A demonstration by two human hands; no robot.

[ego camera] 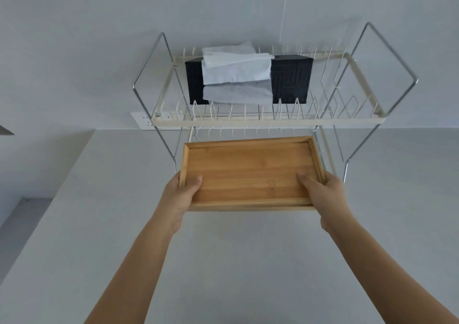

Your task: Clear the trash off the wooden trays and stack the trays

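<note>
A rectangular wooden tray (250,169) with a raised rim is held over the grey counter, its far edge reaching under the wire rack. Nothing lies on the tray. My left hand (181,197) grips its near left corner, thumb on the inside surface. My right hand (323,194) grips the near right corner the same way. I see only this one tray; no trash is in view.
A two-tier wire dish rack (268,121) with chrome legs stands against the wall. On its top shelf sits a black tissue box (290,80) with white tissues (236,73) draped over it. A wall socket (142,120) is behind the rack's left leg. The counter's edge (44,214) drops off at left.
</note>
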